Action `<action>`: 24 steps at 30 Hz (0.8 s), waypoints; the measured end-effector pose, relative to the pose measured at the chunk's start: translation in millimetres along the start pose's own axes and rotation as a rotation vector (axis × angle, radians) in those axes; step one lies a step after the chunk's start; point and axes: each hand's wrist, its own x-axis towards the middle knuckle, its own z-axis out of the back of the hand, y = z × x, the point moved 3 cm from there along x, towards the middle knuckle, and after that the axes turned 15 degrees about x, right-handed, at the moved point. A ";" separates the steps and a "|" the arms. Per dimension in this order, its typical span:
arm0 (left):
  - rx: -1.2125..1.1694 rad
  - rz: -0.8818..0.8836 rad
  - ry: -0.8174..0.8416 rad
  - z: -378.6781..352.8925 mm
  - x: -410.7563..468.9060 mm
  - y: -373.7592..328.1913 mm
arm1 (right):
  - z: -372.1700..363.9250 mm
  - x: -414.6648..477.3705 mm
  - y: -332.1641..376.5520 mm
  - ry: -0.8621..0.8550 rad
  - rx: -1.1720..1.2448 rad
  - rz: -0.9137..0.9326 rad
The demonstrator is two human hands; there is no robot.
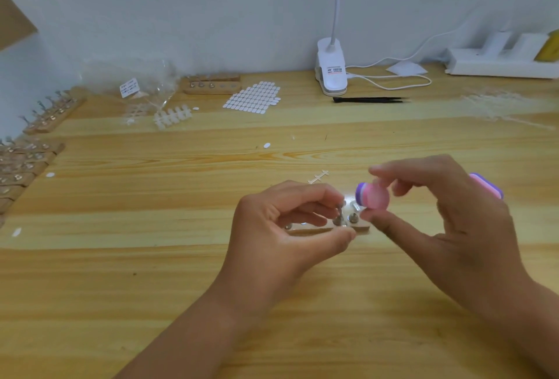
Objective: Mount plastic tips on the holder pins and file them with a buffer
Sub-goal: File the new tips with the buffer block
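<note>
Wooden surface [151, 272], lower centre: our left grip [281, 227] pinches a pin [340, 213] on the holder [361, 228], and our right grip [453, 221] holds the buffer [373, 197] against a tip [354, 206]. We judge the filing is in progress, not finished.

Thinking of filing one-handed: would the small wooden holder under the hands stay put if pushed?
Probably not. The wooden holder looks small and narrow, so likely light and apt to slide on the smooth table. A push from the buffer lands high on its upright pins, so it may tip; the left hand holds it.
</note>
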 end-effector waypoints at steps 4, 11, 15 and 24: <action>0.040 -0.037 0.026 -2.2 -3.2 -1.5 | -3.9 -1.8 -1.2 0.079 0.005 0.085; 0.045 -0.012 0.010 -1.4 -2.2 1.4 | -4.7 -2.5 -8.4 0.078 0.015 0.044; 0.031 -0.045 0.011 -0.9 -2.5 -0.6 | -5.9 -3.3 -6.2 0.086 0.008 0.085; -0.010 -0.068 0.023 -1.3 -3.2 -3.0 | -5.9 -2.5 1.1 0.054 -0.033 0.148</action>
